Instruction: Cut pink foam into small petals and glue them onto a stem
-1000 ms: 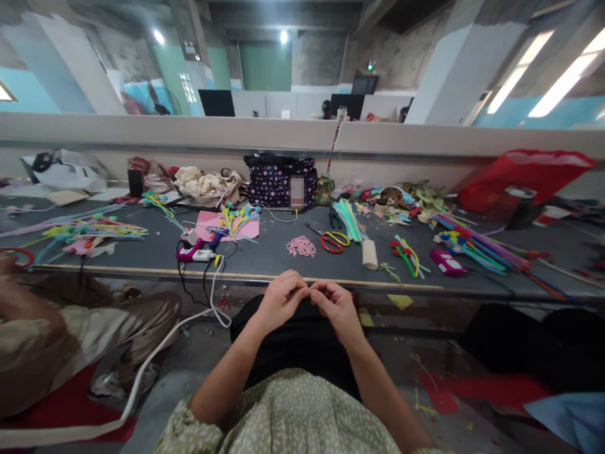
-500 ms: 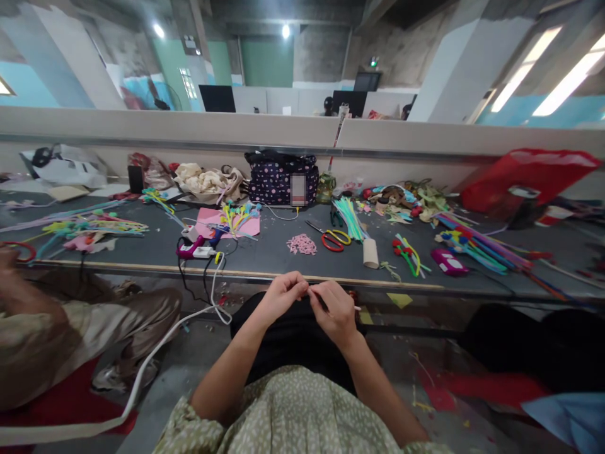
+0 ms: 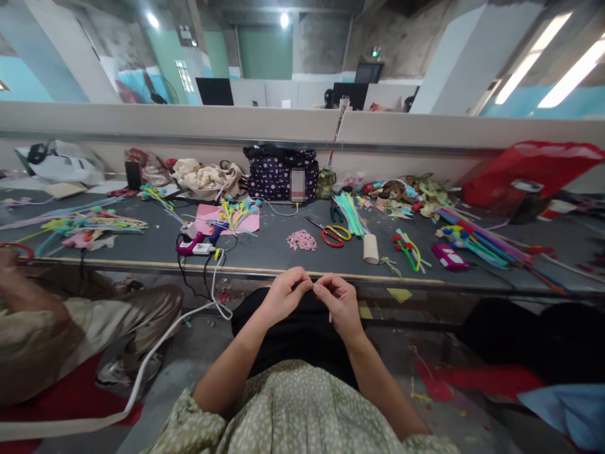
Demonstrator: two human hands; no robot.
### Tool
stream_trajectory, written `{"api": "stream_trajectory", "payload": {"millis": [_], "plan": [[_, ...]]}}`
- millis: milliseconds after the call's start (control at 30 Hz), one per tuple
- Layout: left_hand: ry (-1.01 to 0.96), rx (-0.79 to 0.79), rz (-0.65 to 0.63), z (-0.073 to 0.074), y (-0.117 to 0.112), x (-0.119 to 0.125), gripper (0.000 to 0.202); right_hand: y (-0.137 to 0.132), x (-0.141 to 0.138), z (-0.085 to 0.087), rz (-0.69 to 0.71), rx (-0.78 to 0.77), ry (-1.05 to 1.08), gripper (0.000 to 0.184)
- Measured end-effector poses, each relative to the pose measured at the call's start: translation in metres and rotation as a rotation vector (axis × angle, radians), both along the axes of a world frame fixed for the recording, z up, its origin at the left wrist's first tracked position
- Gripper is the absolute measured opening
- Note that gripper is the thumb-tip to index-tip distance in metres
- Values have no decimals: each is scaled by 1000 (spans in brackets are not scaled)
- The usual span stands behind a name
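Above my lap, just short of the table edge, my left hand [image 3: 287, 296] and my right hand [image 3: 341, 302] meet fingertip to fingertip. Both are pinched closed. From under my right fingers hangs the end of a thin pale pink strip [image 3: 330, 318]; the rest of it is hidden. What my left thumb and finger pinch is too small to make out. Beyond my hands on the table lies a heap of small pink pieces [image 3: 301, 239]. Scissors [image 3: 336, 236] with red and yellow handles lie to its right, beside a beige tube [image 3: 370, 249].
A power strip with a purple end [image 3: 191, 244] and a white cable [image 3: 165, 334] are to the left. Bundles of coloured pipe cleaners [image 3: 350, 213] lie about the dark table [image 3: 265, 252]. Another person's hand [image 3: 8, 258] is at far left. A patterned bag [image 3: 278, 176] stands behind.
My right hand has turned, so the pink strip that stuck out to the right now hangs downward beneath the fingers. The left hand stays nearly in place, and the view has tilted slightly.
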State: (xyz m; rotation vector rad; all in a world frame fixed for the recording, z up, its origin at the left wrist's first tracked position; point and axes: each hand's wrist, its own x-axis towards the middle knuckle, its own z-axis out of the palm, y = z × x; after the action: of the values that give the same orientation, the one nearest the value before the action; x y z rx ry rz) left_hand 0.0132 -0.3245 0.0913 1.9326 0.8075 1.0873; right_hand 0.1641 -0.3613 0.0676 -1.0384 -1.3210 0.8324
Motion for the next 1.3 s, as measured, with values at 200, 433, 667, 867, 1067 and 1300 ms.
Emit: {"api": "stream_trajectory", "payload": {"millis": [200,433,667,867,1067,1300], "plan": [[-124,-246,-53,-11,8,1,38,0,5,-4,-160,508,-586,12],[-133,-288,-49,-6,11,-1,36,6,8,-2,-161,567,-791,17],[-101,-263,-42,-6,15,0,25,5,5,8,-153,377,-615,13],[-40,-142,-16,1,9,3,21,8,6,8,-60,80,-217,15],[-87,-186,-20,-1,8,5,27,11,4,3,14,1,17,18],[-210,-322,-39,-5,13,0,34,8,3,8,-68,242,-283,11]]}}
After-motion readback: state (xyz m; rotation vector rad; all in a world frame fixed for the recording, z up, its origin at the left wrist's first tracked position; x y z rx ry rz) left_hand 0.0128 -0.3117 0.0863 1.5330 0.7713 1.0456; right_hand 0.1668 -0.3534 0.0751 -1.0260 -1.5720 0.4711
